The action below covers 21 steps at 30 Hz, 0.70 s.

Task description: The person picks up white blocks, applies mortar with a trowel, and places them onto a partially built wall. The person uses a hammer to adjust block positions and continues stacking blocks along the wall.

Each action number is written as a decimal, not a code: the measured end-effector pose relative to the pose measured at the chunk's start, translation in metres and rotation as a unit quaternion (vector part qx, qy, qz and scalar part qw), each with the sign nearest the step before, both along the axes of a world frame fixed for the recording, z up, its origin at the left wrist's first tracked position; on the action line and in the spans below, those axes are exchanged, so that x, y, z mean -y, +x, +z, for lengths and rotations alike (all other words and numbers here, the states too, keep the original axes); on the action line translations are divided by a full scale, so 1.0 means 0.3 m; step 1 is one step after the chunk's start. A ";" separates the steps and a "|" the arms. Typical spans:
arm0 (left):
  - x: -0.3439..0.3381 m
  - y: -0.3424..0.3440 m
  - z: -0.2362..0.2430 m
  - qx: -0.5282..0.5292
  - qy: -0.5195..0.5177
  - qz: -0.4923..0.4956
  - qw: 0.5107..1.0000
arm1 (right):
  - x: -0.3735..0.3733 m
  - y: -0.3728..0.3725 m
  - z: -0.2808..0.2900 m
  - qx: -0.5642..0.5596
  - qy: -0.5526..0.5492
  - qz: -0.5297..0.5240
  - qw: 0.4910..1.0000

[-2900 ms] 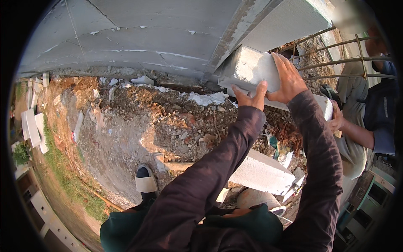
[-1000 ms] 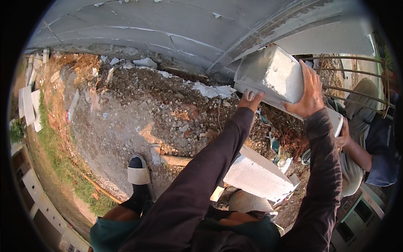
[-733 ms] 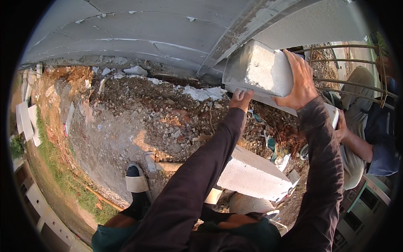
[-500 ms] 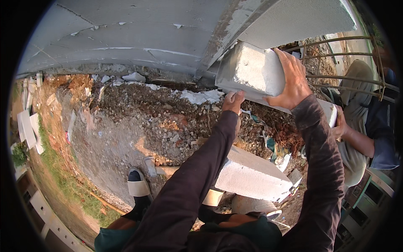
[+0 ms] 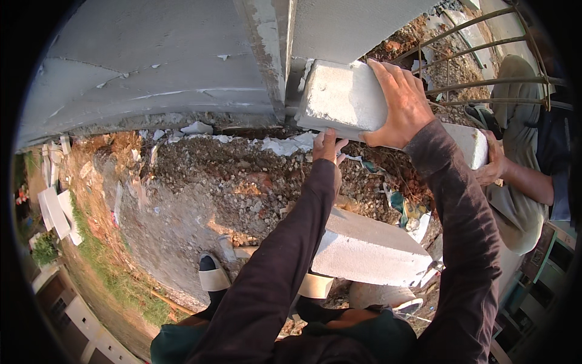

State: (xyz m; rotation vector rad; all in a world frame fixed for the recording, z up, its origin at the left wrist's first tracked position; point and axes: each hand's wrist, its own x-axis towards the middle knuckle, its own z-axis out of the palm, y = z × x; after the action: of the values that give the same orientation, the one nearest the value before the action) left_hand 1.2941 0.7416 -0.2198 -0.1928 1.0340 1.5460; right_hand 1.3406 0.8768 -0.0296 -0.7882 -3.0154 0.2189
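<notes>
a: since the earliest frame, left hand [image 5: 327, 148] has dropped to the lower edge of the pale block [image 5: 345, 97].

b: grip?

a: left touches; closure i can't tell from my remote seat. right hand [image 5: 403, 109] clamps it, probably steadying it beside the grey wall [image 5: 151, 73].

b: axis?

a: seemingly left-right, pointing toward the co-worker's hand [image 5: 492, 161]; middle hidden.

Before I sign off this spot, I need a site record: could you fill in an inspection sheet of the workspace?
Surface: uneven, stony ground.
Job's things: held block by the wall; spare block below, nearer the person.
Clutter: white scraps along the wall's foot.
Grippers: left hand touching the held block's lower edge; right hand gripping it.
Cables: nothing seen.
Surroundings: rebar and a co-worker's hand, right.
</notes>
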 end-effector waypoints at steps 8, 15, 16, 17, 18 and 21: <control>0.005 0.004 -0.046 0.004 0.025 -0.002 1.000 | -0.008 -0.005 0.000 0.019 -0.010 0.000 1.000; -0.009 -0.001 -0.032 0.010 0.040 -0.008 0.999 | -0.041 -0.008 0.004 0.030 0.018 0.016 0.999; -0.012 0.000 -0.041 0.021 0.033 0.002 0.999 | -0.028 -0.014 0.010 0.035 0.014 0.016 0.999; -0.012 0.001 -0.049 0.032 0.026 0.012 0.999 | -0.026 -0.013 0.003 0.023 0.030 0.032 0.999; -0.007 0.007 -0.049 0.016 0.028 -0.010 0.999 | -0.025 -0.008 -0.010 0.011 0.047 0.046 0.998; -0.019 -0.001 -0.067 0.025 0.040 -0.016 0.999 | -0.031 -0.013 -0.005 0.010 0.056 0.055 0.997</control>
State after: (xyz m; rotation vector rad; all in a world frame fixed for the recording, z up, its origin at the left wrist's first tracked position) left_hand 1.2938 0.7473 -0.2399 -0.1577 0.9297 1.5426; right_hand 1.3367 0.8860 -0.0311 -0.6205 -3.0607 0.0435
